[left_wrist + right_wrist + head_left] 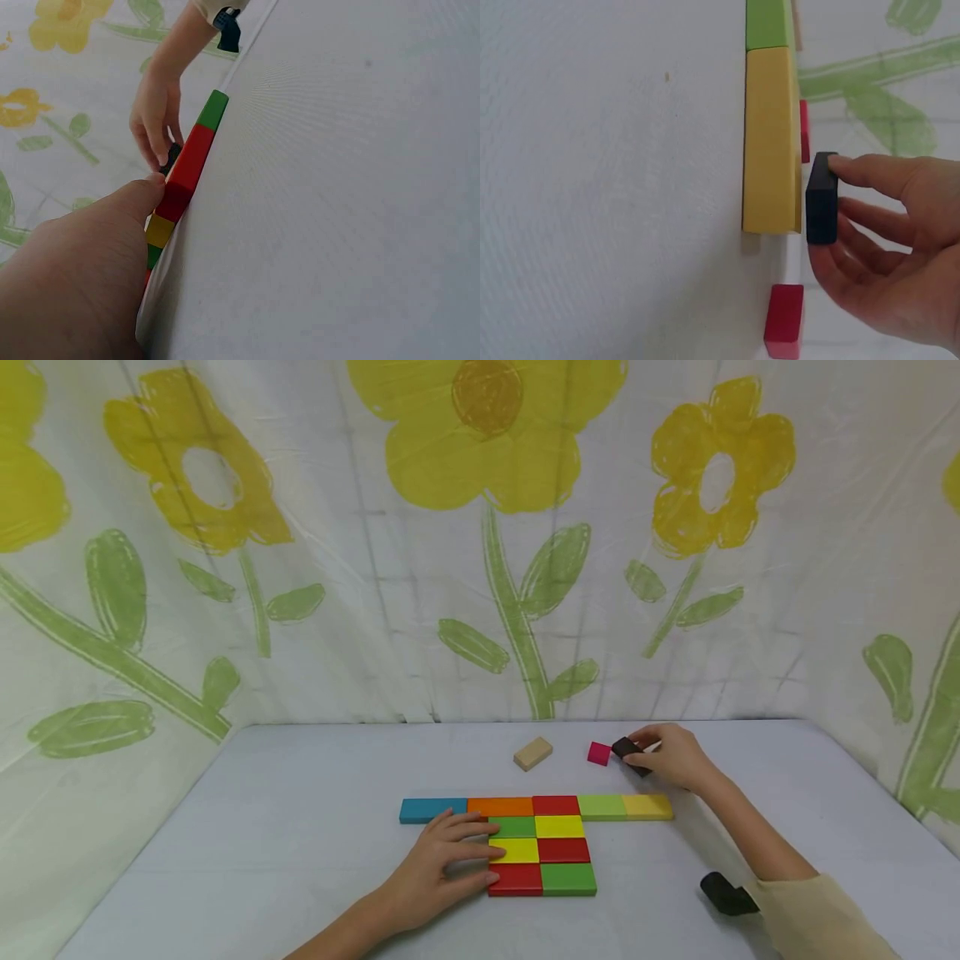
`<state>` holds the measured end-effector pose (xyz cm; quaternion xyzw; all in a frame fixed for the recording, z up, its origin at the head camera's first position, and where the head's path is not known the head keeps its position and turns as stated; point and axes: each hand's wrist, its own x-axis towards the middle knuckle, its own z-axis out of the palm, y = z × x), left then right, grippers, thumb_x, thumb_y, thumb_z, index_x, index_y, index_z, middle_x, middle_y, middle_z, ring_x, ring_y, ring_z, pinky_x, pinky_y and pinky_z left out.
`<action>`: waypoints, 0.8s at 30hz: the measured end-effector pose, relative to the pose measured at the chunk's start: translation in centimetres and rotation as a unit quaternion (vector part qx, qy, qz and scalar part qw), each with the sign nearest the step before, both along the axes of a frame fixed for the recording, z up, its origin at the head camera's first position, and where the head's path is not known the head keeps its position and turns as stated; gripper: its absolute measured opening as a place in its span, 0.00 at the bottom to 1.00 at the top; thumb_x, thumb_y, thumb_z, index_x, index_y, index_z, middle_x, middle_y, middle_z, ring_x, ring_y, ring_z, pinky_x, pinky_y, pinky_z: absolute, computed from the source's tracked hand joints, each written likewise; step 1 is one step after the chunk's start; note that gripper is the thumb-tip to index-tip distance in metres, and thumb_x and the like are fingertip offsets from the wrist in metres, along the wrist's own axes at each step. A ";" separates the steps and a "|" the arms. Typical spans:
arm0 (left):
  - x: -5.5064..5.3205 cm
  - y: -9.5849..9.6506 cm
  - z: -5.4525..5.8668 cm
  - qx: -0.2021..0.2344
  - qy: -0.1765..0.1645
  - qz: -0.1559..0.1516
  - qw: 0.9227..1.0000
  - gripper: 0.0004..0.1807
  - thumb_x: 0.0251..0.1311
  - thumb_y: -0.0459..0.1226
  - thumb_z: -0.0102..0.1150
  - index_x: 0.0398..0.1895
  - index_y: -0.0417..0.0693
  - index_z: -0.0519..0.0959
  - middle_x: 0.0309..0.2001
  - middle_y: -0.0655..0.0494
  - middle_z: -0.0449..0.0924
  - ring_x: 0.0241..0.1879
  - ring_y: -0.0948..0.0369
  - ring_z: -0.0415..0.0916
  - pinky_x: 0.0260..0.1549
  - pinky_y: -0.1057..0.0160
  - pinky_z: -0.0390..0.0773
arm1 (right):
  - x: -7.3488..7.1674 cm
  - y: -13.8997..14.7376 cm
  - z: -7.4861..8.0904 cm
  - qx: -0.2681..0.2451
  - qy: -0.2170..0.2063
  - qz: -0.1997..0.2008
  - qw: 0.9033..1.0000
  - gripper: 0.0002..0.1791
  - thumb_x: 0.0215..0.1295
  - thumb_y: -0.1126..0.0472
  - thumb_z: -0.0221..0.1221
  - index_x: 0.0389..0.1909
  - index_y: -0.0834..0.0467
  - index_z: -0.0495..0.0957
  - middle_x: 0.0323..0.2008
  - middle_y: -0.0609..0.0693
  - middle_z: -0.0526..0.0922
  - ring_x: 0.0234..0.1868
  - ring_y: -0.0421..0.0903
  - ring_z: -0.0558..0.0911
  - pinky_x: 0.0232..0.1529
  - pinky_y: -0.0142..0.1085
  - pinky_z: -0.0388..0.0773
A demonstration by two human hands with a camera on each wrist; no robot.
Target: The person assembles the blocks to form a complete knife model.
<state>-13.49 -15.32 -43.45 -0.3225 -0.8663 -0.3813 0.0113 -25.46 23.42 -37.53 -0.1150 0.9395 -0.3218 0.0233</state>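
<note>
My right hand (678, 758) pinches a black block (627, 752) between thumb and fingers at the back right of the table. In the right wrist view this black block (823, 199) is held beside the end of a yellow block (771, 142). My left hand (438, 872) rests along the left side of a block arrangement, its fingertips on the left-hand blocks. Red, green and bright yellow blocks (567, 879) form a two-column rectangle. Behind it runs a row of a blue block (431, 811), an orange block (500, 807), red, light green and pale yellow.
A small pink-red block (598, 753) lies just left of the black one. Further left is a plain wooden block (533, 753). The right wrist view shows another red block (784, 322) past the row's end. A flowered cloth (315, 527) hangs behind the white table (300, 777).
</note>
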 end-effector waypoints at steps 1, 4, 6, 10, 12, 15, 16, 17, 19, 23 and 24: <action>0.0 0.0 0.0 0.000 0.000 0.000 1.000 0.15 0.71 0.51 0.66 0.57 0.64 0.89 0.67 0.66 0.80 0.74 0.51 0.68 0.74 0.26 0.52 | 0.1 0.0 0.1 0.002 0.002 0.002 1.000 0.24 0.68 0.62 0.69 0.57 0.75 0.80 0.50 0.70 0.84 0.46 0.62 0.85 0.45 0.47 0.87; 0.0 0.0 0.0 -0.001 0.000 0.000 1.000 0.15 0.71 0.51 0.66 0.57 0.64 0.89 0.67 0.66 0.80 0.74 0.51 0.68 0.74 0.26 0.52 | 0.5 0.0 0.5 0.002 0.007 0.012 1.000 0.23 0.68 0.61 0.69 0.57 0.74 0.80 0.50 0.69 0.85 0.44 0.59 0.85 0.42 0.44 0.86; 0.0 0.0 0.0 -0.001 0.001 0.001 1.000 0.15 0.71 0.51 0.66 0.57 0.64 0.89 0.67 0.66 0.80 0.74 0.51 0.68 0.74 0.26 0.52 | 0.8 -0.1 0.8 0.001 0.011 0.022 1.000 0.23 0.68 0.62 0.69 0.57 0.73 0.81 0.49 0.68 0.85 0.43 0.56 0.84 0.41 0.42 0.84; 0.1 0.0 0.1 -0.001 0.002 0.000 1.000 0.15 0.71 0.50 0.66 0.56 0.64 0.89 0.67 0.66 0.80 0.74 0.51 0.68 0.74 0.26 0.52 | 1.6 -0.2 1.2 -0.007 0.019 0.051 0.999 0.21 0.67 0.63 0.70 0.56 0.72 0.82 0.48 0.66 0.86 0.42 0.54 0.83 0.39 0.40 0.82; 0.1 0.0 0.1 -0.001 0.003 0.000 1.000 0.15 0.71 0.50 0.66 0.56 0.63 0.89 0.67 0.65 0.80 0.74 0.51 0.68 0.74 0.26 0.53 | 2.1 -0.3 1.4 -0.010 0.018 0.066 0.998 0.21 0.68 0.63 0.69 0.56 0.71 0.82 0.48 0.64 0.86 0.43 0.53 0.82 0.39 0.38 0.82; 0.1 0.0 0.1 -0.001 0.001 0.000 1.000 0.15 0.71 0.50 0.66 0.57 0.63 0.89 0.67 0.65 0.80 0.74 0.50 0.68 0.74 0.26 0.52 | 2.7 -0.5 1.5 -0.015 0.013 0.090 0.996 0.20 0.69 0.63 0.68 0.57 0.70 0.82 0.49 0.62 0.86 0.44 0.51 0.81 0.38 0.35 0.82; 0.0 0.0 0.1 -0.001 0.000 -0.001 1.000 0.15 0.71 0.51 0.66 0.57 0.63 0.89 0.67 0.65 0.80 0.74 0.50 0.68 0.74 0.26 0.52 | 3.0 -0.6 1.5 -0.017 0.012 0.098 0.995 0.20 0.69 0.63 0.68 0.57 0.69 0.82 0.50 0.62 0.85 0.44 0.50 0.81 0.38 0.34 0.82; 0.0 0.0 0.1 -0.002 -0.002 -0.001 1.000 0.15 0.71 0.51 0.66 0.57 0.63 0.89 0.68 0.65 0.80 0.74 0.50 0.67 0.74 0.26 0.51 | 3.3 -0.6 1.5 -0.021 0.013 0.106 0.994 0.20 0.69 0.64 0.68 0.58 0.69 0.82 0.51 0.61 0.85 0.44 0.50 0.81 0.38 0.33 0.82; 0.0 0.0 0.1 -0.002 -0.007 -0.001 1.000 0.16 0.71 0.51 0.66 0.57 0.64 0.88 0.68 0.65 0.80 0.74 0.50 0.67 0.74 0.26 0.51 | 3.8 -0.7 1.5 -0.025 0.021 0.122 0.992 0.20 0.69 0.64 0.68 0.57 0.69 0.82 0.51 0.61 0.85 0.44 0.48 0.80 0.39 0.32 0.82; 0.0 0.0 0.2 -0.003 -0.013 -0.001 1.000 0.16 0.71 0.52 0.65 0.58 0.64 0.88 0.68 0.66 0.79 0.75 0.50 0.67 0.75 0.26 0.50 | 4.8 -1.0 1.2 -0.041 0.034 0.153 0.987 0.19 0.67 0.66 0.69 0.57 0.67 0.82 0.52 0.60 0.85 0.45 0.47 0.80 0.43 0.32 0.83; 0.0 0.0 0.1 -0.003 -0.012 -0.001 1.000 0.16 0.71 0.52 0.65 0.58 0.64 0.88 0.68 0.66 0.79 0.75 0.50 0.67 0.75 0.26 0.50 | 5.0 -1.0 1.2 -0.045 0.034 0.159 0.986 0.19 0.67 0.66 0.69 0.57 0.67 0.83 0.52 0.59 0.85 0.45 0.47 0.80 0.44 0.32 0.84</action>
